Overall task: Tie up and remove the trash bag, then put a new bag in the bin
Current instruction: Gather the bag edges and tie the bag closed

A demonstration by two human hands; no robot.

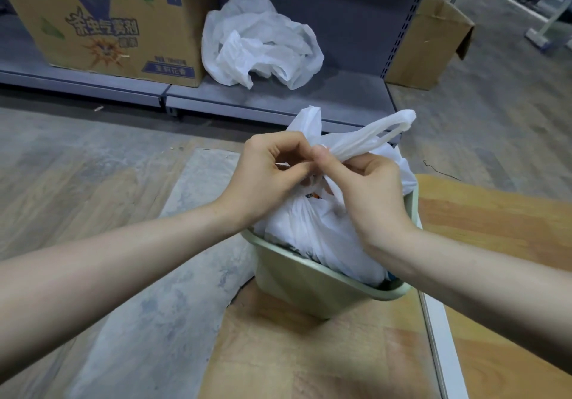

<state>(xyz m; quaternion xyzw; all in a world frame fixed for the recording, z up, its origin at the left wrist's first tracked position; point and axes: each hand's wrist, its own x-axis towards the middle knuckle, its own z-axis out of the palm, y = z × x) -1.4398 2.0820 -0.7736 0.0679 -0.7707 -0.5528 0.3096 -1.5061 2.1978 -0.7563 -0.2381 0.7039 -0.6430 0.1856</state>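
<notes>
On a worn floor (93,188) of pale wood-grain planks, broken by a dusty grey concrete patch, stands a pale green plastic bin (312,284) with a rounded rim. Its white trash bag (309,228), thin and crinkled, sits inside the bin, bulging above the rim, with its handle loops gathered over the top. The left hand (266,176) has a closed grip, its curled fingers pinching the bunched plastic at the middle; the right hand (368,188) likewise grips tight round a twisted handle loop that sticks up behind it. Behind, on a low grey metal shelf (278,98) with a perforated upright, lies a loose, crumpled white plastic bag (260,42). Beside it stands a brown cardboard box (102,18) printed with blue Chinese characters, green leaves and a starburst; I cannot read the wording reliably. A second, plain cardboard box (427,42) stands on the floor to the right.
</notes>
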